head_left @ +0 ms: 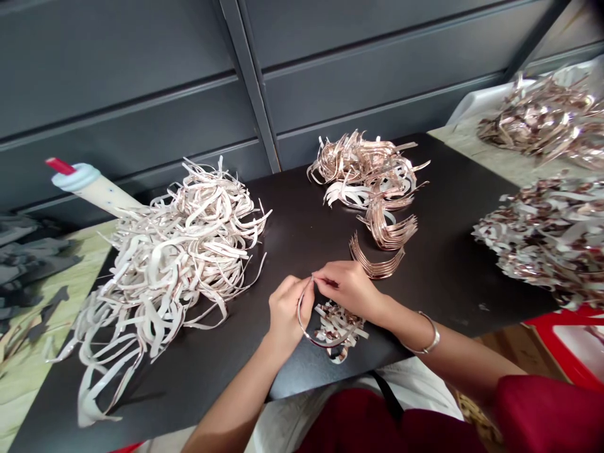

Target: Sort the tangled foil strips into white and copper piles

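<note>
At the counter's [283, 251] near edge, no writing readable, the left hand [289, 309] and right hand [352, 289] pinch a thin curved strip [302, 324] above small scraps [336, 321], metallic strips [377, 264] lying beyond.

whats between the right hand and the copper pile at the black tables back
Curved copper-coloured bundles lie on the tabletop there, as the head view shows.

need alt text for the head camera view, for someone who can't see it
Two bare hands, left and right, hold a thin curved strip over a dark table, between a pale strip pile and copper-coloured strips.
</note>
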The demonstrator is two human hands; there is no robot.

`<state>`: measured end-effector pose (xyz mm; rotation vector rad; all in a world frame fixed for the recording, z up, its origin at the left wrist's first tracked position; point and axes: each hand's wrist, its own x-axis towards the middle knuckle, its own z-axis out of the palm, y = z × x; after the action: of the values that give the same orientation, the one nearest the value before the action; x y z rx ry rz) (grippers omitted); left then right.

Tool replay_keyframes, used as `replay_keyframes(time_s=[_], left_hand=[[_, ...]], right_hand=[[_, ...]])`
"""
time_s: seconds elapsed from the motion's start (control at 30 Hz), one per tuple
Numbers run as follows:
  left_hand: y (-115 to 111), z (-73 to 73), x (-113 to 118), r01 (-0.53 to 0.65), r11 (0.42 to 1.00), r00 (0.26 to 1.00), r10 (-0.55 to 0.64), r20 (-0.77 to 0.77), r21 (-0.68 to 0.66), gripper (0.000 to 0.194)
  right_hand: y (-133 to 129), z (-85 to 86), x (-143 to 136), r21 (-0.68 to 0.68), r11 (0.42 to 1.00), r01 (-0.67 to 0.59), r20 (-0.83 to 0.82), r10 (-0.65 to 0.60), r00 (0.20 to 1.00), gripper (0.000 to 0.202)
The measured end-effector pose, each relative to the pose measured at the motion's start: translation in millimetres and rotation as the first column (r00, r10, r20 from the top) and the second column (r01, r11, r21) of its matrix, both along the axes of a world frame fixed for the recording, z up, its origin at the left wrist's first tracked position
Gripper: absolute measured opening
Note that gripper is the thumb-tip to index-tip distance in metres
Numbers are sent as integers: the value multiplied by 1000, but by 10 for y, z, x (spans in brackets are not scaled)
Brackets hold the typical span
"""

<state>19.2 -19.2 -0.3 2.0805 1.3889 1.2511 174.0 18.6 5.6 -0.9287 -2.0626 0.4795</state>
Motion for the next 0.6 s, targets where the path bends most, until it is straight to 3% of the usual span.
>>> replay_keyframes(time_s=[0.17,0.37,0.47,0.6], left_hand=[[4,12,15,-7,999,1000,9,25,-45,20],[19,63,21,-57,994,996,63,62,-96,19],[3,51,30,-62,995,998,64,22,-75,20],[-19,40,60,-52,996,999,51,-15,-73,21]], right_hand=[[-11,-16,-37,104,992,72,50,-77,996,23],[21,-40,20,53,999,-6,-9,6,1000,18],[7,-20,29,151,989,-3,124,-15,992,24],[-34,37,2,298,955,-4,372,-112,921,29]])
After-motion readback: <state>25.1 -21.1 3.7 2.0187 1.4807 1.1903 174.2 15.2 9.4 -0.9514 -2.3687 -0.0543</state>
